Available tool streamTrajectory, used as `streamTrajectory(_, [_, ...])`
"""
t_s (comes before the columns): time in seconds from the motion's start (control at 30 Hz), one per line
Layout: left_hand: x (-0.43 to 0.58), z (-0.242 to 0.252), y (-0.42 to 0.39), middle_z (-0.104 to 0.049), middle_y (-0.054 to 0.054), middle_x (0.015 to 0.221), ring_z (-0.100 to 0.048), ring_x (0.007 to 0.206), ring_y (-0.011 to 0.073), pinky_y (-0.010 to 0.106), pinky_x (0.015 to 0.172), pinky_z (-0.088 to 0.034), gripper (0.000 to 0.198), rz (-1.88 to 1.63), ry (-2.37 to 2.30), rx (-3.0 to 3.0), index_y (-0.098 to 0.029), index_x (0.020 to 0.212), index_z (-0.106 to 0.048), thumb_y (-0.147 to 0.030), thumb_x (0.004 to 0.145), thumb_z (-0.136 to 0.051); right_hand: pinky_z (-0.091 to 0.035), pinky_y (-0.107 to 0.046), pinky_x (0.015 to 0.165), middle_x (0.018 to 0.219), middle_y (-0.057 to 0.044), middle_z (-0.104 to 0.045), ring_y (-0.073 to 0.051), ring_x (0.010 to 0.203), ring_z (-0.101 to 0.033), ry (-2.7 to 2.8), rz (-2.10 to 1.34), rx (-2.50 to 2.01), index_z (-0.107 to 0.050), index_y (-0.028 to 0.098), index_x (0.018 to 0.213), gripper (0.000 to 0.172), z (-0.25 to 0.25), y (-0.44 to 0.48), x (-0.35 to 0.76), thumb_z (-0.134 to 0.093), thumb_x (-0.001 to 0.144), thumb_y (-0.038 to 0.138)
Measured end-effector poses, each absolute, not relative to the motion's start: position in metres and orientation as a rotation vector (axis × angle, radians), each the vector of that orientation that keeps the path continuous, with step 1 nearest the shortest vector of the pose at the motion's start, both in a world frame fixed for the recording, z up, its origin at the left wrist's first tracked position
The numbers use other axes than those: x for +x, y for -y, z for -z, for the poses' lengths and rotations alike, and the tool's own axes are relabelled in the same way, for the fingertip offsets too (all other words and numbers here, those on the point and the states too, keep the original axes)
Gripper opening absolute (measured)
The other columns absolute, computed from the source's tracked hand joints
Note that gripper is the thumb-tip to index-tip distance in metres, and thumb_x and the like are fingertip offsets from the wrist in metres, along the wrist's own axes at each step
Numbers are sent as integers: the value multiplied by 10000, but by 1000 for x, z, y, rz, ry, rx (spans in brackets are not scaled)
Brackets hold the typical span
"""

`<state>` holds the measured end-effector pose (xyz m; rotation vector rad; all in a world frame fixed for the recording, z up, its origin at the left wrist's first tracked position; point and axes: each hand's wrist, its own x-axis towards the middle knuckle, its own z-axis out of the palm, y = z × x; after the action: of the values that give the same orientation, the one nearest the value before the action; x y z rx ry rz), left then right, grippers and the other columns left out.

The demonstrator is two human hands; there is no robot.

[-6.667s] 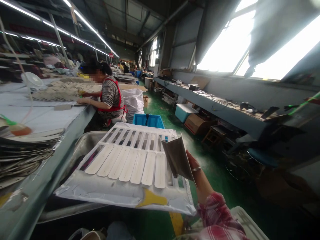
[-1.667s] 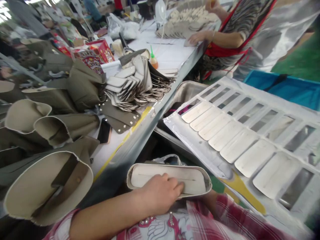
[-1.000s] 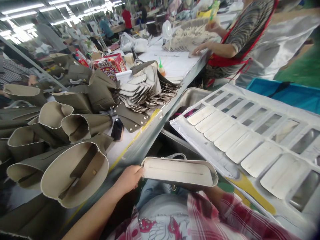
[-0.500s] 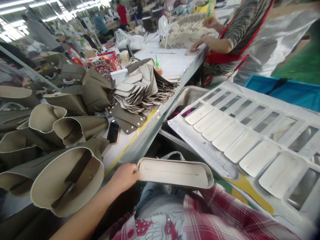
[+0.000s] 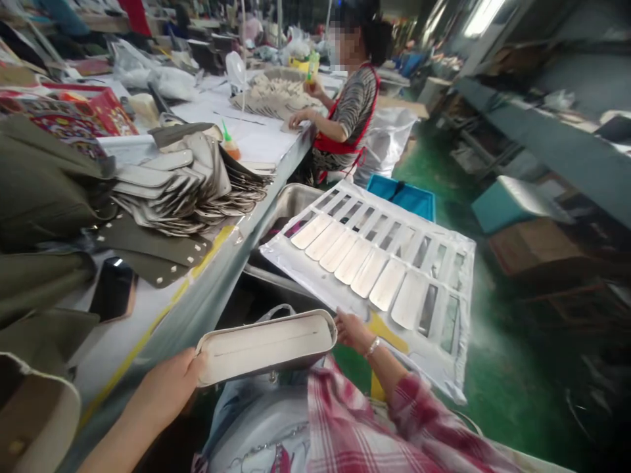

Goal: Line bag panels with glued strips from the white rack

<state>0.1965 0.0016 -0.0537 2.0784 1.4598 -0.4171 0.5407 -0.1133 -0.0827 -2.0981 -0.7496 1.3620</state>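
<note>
Gripped at both ends, the oval bag base [image 5: 269,345] is held over the lap. The left hand [image 5: 167,391] is closed around its left end. The right hand [image 5: 352,328] is set against its right end with fingers curled at the rim, though how far they wrap can't really be made out. The cream inside is turned up and the base is tilted a bit, right end higher. It's kept just off the near edge of the grey table [image 5: 224,263], not touching it.

Just beyond the right hand, a white sheet [image 5: 444,355] is laid across a metal tray [image 5: 290,197]. A row of cream inserts [image 5: 355,259] is lined up side by side on it, with open slots seen behind them.

On the table, near the left hand, a black phone [image 5: 113,295] is laid flat. A bit further up, olive strips [image 5: 152,246] dotted with rivets are spread out, and a fanned stack of oval pieces [image 5: 192,180] is piled over them. A glue bottle [image 5: 229,144] with a green tip is stood behind the stack.

Well apart, at the far end of the same table, a co-worker [image 5: 348,115] in a striped top and red apron is seated, with both of their hands kept over pale cut pieces. A blue crate [image 5: 407,197] is parked on the green floor beside them.
</note>
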Motion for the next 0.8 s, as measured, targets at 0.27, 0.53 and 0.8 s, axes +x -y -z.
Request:
streamTrajectory(0.27, [196,55,-3,-624,85,747,-609,795,275,336,655,-377,404,511,-1452,2166,-221,683,-418,-444,888,-150,-409,-203,539,658,-95,-639,-129,559,-591,1822,-977,-2400,-615,99,743,285,24,122,518,-420,899,235])
streamTrajectory(0.53, [191,62,-5,-587,64,701,-602,740,246,299,601,-388,393,384,-1430,2076,-215,691,-419,-464,881,-181,-445,-219,576,742,-146,-649,-152,623,-613,2241,-884,-2312,-620,52,863,187,36,118,512,-445,865,118])
streamTrajectory(0.8, [184,75,-3,-513,-6,536,-570,535,186,255,495,-390,406,213,-1413,1846,-208,692,-437,-517,867,-240,-509,-235,504,668,-126,-650,-146,504,-612,1005,-1601,-2103,-561,126,689,704,44,122,526,-83,909,593])
